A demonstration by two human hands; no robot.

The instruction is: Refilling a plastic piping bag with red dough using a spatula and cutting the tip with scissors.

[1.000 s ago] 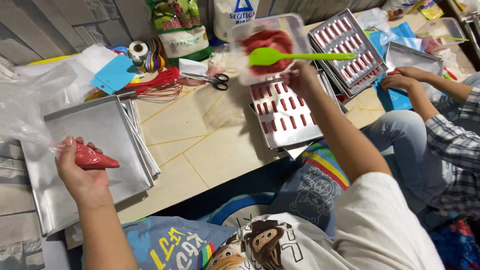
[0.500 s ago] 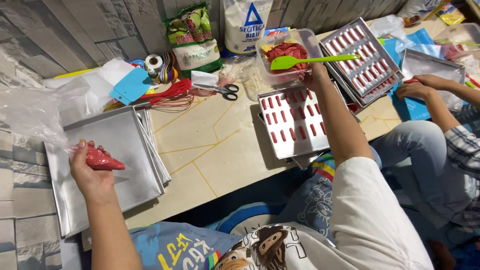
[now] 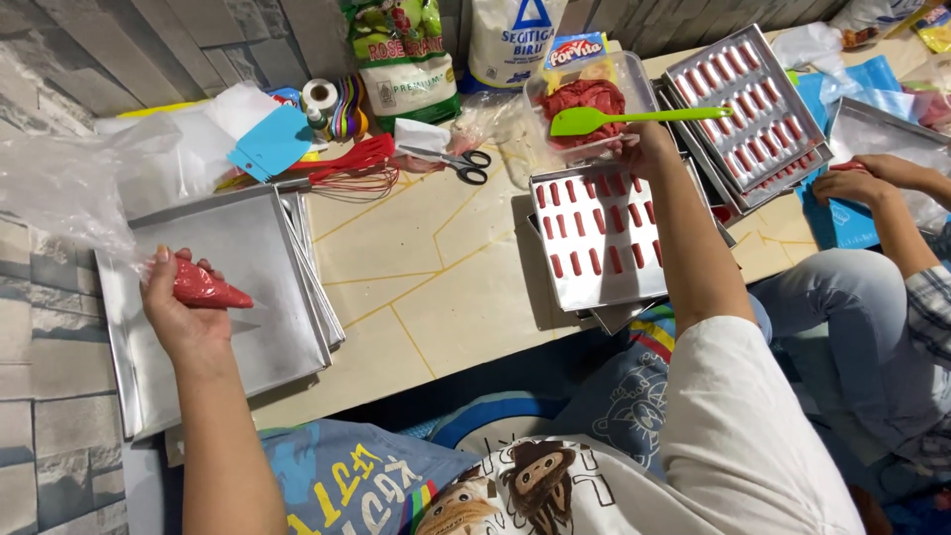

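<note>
Our left hand (image 3: pixel 183 312) has its grip closed round the fat end of the red piping bag (image 3: pixel 203 287), over the bare metal tray (image 3: pixel 248 248) on the tabletop (image 3: pixel 436 267); the bag's long axis runs left to right, its tip pointing right; our right hand (image 3: pixel 644 149) reaches well apart to the far side, fingers closed on the handle of the green spatula (image 3: pixel 634 119), which lies crosswise over the clear tub of red paste (image 3: pixel 584 99), blade to the left; the filled tray (image 3: pixel 599 233) sits just below it.
</note>
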